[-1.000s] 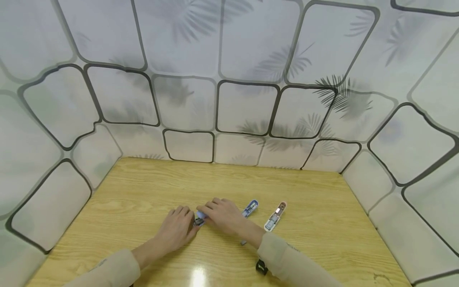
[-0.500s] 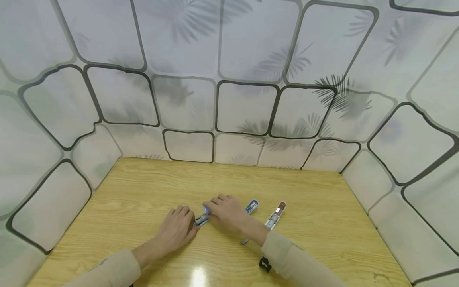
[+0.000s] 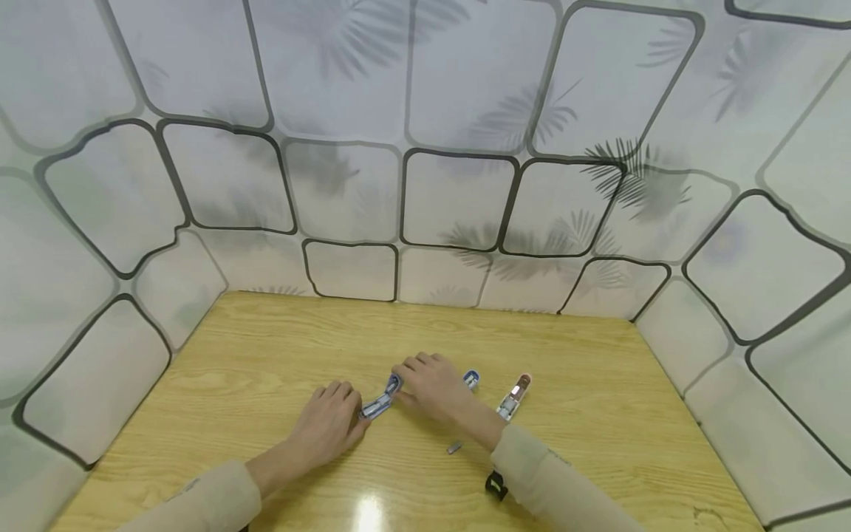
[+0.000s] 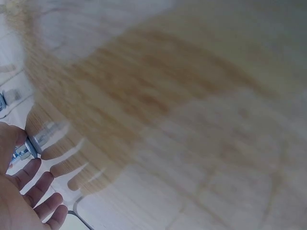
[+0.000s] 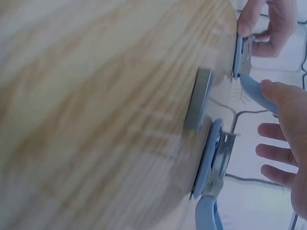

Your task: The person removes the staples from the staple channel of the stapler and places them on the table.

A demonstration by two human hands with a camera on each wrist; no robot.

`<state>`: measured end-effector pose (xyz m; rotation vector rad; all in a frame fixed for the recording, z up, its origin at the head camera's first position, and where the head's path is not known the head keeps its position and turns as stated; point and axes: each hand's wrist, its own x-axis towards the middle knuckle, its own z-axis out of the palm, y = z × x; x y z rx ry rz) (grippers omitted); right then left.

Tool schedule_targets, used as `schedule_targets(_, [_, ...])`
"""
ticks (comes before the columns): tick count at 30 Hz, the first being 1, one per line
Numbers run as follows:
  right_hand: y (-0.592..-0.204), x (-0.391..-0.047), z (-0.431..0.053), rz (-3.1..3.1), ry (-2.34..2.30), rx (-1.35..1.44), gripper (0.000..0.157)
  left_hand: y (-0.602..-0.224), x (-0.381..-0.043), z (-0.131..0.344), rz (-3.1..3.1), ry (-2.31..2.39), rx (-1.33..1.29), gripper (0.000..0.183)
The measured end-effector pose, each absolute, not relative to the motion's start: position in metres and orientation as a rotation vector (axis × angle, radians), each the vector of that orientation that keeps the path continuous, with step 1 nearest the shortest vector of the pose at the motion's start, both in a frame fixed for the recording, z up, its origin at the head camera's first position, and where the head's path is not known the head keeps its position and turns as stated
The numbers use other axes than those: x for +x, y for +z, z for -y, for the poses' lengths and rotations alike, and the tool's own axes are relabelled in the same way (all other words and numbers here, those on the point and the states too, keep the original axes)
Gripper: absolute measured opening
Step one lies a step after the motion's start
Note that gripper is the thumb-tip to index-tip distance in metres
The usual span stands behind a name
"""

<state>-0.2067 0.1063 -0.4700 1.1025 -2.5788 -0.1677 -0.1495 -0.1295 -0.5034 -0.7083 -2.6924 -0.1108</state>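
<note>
A blue stapler [image 3: 377,406] lies on the wooden table with its top cover swung back from the metal magazine. My left hand [image 3: 327,421] pinches its near left end between thumb and finger; the left wrist view shows the held end of the stapler [image 4: 31,146]. With thumb and fingers, my right hand [image 3: 432,386] grips the raised blue cover [image 5: 256,93]. Behind the right hand is a second blue stapler [image 5: 216,158], also with its cover folded open. A small grey staple strip [image 3: 454,448] rests on the table below the right forearm.
Right of the right hand, a white and pinkish opened stapler [image 3: 512,397] lies on the table, partly hidden by the forearm. A black device [image 3: 495,485] sits at the right wrist. Patterned walls [image 3: 459,199] enclose the table [image 3: 299,332] at back and sides.
My right hand has moved right and slightly away, swinging the stapler's cover back and exposing the magazine. The left hand has stayed on the stapler's end.
</note>
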Motion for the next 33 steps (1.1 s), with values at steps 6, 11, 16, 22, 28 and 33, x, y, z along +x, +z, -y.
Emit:
schedule_targets(6, [-0.474,-0.215,-0.115,2.571,-0.165,1.075,0.048,-0.501,-0.152,0.128,2.723,-0.131,-0.711,0.031])
schedule_targets(11, [-0.477,-0.219,-0.122,2.586,-0.181,1.054,0.048,-0.497,-0.153,0.126,2.753,-0.142,-0.713,0.029])
schedule_targets(16, [-0.481,-0.221,-0.127,2.572,-0.189,1.051,0.046,-0.494,-0.154,0.125,2.788,-0.163,-0.709,0.028])
schedule_targets(22, [-0.479,-0.220,-0.128,2.624,-0.142,1.031,0.044,-0.496,-0.155,0.124,2.791,-0.173,-0.698,0.028])
schedule_targets(28, [-0.471,-0.211,-0.124,2.703,0.001,0.915,0.043,-0.499,-0.156,0.124,2.793,-0.176,-0.685,0.030])
schedule_targets(33, [-0.465,-0.201,-0.120,2.768,0.252,0.788,0.039,-0.500,-0.157,0.123,2.797,-0.163,-0.682,0.031])
